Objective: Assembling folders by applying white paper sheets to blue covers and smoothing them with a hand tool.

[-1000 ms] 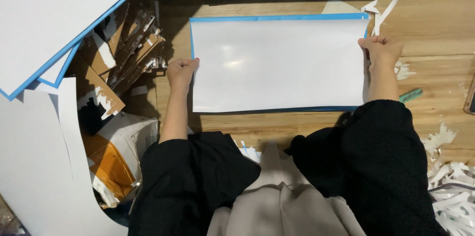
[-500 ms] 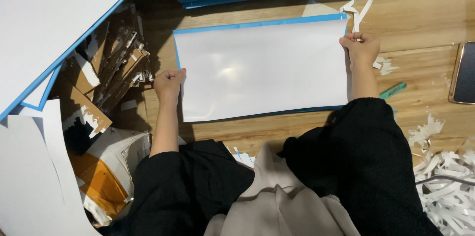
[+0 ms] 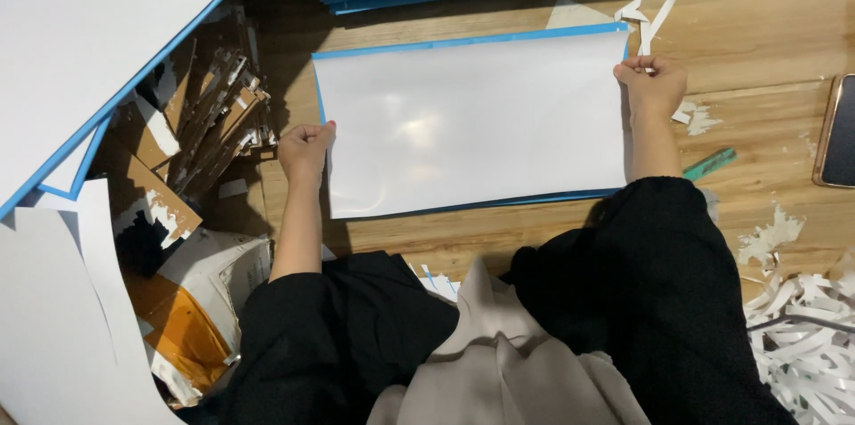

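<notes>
Sheet (image 3: 472,122), white and glossy, lies flat on the wooden table (image 3: 757,24), lower in view than a second ago. Your left hand (image 3: 305,147) pinches its left edge, fingers curled shut; your right hand (image 3: 655,86) grips the top right corner. A phone (image 3: 839,131) has come into view at right.

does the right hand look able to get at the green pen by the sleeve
Probably yes. The right hand grips the white sheet at its edge; the green pen lies uncovered on the wooden table close beside that forearm, nothing between.
</notes>
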